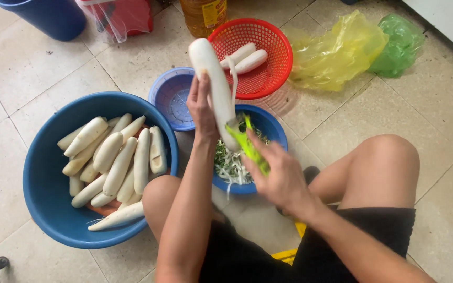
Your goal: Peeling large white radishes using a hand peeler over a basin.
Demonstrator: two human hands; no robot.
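Left hand point(201, 107) fingers clamp a white radish point(217, 89) upright above the scraps bowl point(273, 128); right hand point(281, 175) fingers grip a green peeler point(248, 144) just below them. A slip could likely nick those fingers.

Peeler point(250, 147) blade hidden – bucket point(53, 18), bottle point(204, 15) cropped.
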